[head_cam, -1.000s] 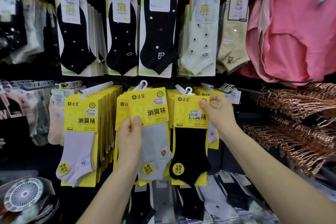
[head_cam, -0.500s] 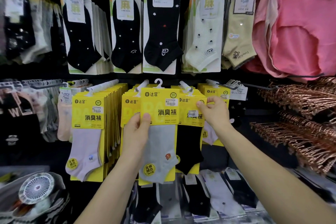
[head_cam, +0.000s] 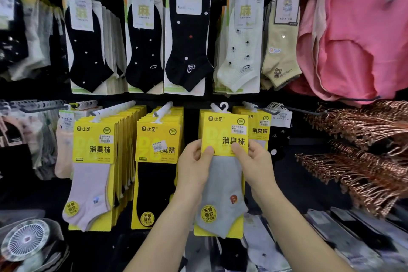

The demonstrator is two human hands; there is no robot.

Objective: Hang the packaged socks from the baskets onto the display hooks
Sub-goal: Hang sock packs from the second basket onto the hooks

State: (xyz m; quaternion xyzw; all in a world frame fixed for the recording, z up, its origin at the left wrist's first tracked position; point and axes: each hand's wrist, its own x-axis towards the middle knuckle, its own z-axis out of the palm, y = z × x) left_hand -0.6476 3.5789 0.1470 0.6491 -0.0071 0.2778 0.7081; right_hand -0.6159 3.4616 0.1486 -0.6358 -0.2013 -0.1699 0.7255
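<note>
Both hands now share the grey pack (head_cam: 221,194): the right hand (head_cam: 257,166) has left the black packs (head_cam: 154,183) and joined the left hand (head_cam: 194,166). Each grip pinches the yellow card's (head_cam: 220,130) lower edge, thumb in front. The pack is upright at 3 o'clock of the black packs, its hanger (head_cam: 224,105) topmost.

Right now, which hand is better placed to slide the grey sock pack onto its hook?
Right, narrowly. Both pinch the grey sock pack, but the right hand sits nearer the yellow stack behind it; the left hand can steady.
</note>
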